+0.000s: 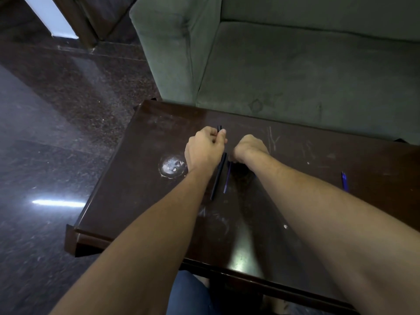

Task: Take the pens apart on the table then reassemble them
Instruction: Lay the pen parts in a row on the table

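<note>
Both arms are stretched out over the dark wooden counter [306, 201]. The left hand [205, 146] is curled up tight, with thumb and fingers pinching a short black pen piece [219, 128] that pokes out past the fingertips, held a little above the surface. The right hand [247, 147] sits just beside it, knuckles toward the camera and fingers tucked under. I honestly can't tell if it's gripping anything, since the palm side is hidden.

Between the two wrists, a long black barrel [218, 176] lies flat on the counter, angled toward the person. A thin blue refill [227, 178] sits right next to it, nearly parallel, with its far end up by the heel of the right hand. Way off to the right, well apart from all that, a blue pen [344, 181] lies on its own.

There's also a whitish round scuff [173, 166] on the counter left of the left wrist, a green sofa [295, 64] behind and a shiny dark floor [56, 133].
</note>
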